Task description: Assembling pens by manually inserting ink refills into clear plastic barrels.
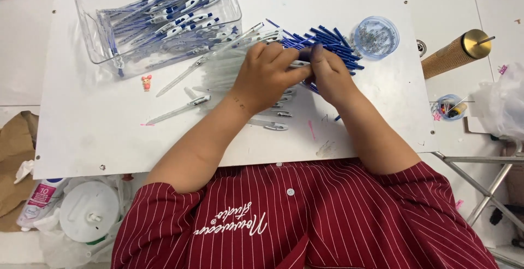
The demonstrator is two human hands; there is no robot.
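My left hand (pixel 266 75) and my right hand (pixel 329 75) meet over the middle of a white board (pixel 98 132). Between their fingertips they pinch a clear pen barrel (pixel 299 63). Under and behind the hands lies a heap of clear pen barrels (pixel 218 69), and a pile of blue ink refills (pixel 327 39) spreads to the right of it. Two loose capped pens (pixel 180 109) lie to the left of my left forearm. A clear plastic bin (pixel 158 20) at the back left holds several finished blue-and-white pens.
A small round clear tub (pixel 376 37) of tiny parts stands right of the refills. A tiny pink figure (pixel 146 82) sits by the bin. Off the board: a gold-capped bottle (pixel 458 53), a small cup (pixel 450 107), a white plastic bag (pixel 505 108), a white lid (pixel 89 210).
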